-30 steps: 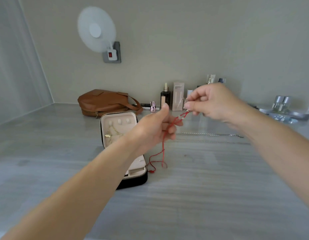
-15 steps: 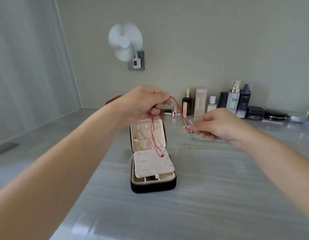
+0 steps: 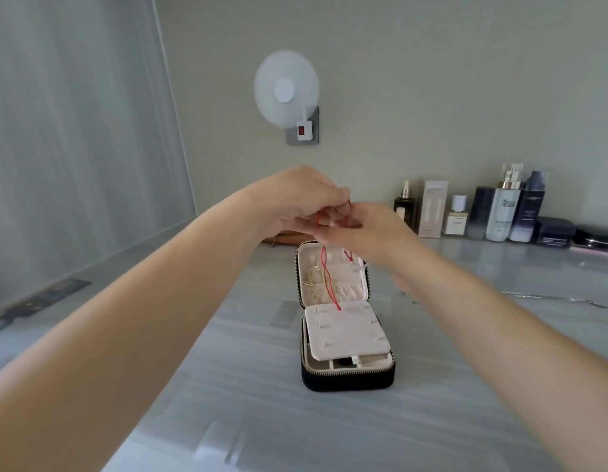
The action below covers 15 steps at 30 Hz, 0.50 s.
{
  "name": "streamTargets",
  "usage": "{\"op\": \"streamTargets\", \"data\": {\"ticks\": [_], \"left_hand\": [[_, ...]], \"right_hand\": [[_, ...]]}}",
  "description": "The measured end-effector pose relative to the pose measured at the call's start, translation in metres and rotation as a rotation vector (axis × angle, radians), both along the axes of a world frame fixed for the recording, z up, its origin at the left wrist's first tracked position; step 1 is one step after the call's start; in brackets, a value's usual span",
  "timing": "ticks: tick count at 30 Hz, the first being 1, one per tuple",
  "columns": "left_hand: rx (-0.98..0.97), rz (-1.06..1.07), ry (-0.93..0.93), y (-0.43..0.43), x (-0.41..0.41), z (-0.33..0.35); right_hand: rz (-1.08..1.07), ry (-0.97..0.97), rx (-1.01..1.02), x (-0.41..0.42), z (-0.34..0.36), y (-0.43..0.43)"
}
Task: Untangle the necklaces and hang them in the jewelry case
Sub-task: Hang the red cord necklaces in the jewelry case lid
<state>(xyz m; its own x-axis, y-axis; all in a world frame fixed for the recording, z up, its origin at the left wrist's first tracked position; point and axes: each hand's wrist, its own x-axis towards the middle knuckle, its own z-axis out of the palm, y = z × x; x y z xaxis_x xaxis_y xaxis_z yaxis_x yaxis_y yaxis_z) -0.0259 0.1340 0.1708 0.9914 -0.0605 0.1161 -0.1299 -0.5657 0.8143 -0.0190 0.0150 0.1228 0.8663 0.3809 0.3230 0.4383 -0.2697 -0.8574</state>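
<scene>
On the desk [image 3: 466,386] stands the open jewelry case [image 3: 347,379], lid upright, and just above the case the left hand [image 3: 302,199] and right hand [image 3: 370,229] meet, both pinching the red necklace [image 3: 326,274], whose loop dangles in front of the case's lid.

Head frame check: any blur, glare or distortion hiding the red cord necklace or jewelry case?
Head view: soft light; the white wall fan blurs into a disc; wide-angle stretch swells the forearms; reflections streak the glossy grey countertop; the thin red cord necklace reads clearly against the open black jewelry case.
</scene>
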Motion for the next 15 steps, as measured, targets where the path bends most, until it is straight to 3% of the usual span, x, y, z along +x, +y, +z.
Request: {"op": "streamTargets", "data": {"ticks": [3, 6, 10, 15], "left_hand": [[0.154, 0.058, -0.007, 0.006, 0.003, -0.004], [0.349, 0.08, -0.007, 0.01, 0.003, -0.005], [0.718, 0.078, -0.055, 0.007, 0.0, -0.004], [0.792, 0.129, -0.105, 0.008, 0.001, -0.003]], "right_hand": [[-0.056, -0.112, -0.049, 0.004, 0.002, 0.001], [-0.117, -0.156, -0.275, 0.014, 0.011, -0.001], [0.004, -0.102, -0.368, 0.021, 0.02, 0.003], [-0.006, -0.109, -0.485, 0.021, 0.021, 0.005]]}}
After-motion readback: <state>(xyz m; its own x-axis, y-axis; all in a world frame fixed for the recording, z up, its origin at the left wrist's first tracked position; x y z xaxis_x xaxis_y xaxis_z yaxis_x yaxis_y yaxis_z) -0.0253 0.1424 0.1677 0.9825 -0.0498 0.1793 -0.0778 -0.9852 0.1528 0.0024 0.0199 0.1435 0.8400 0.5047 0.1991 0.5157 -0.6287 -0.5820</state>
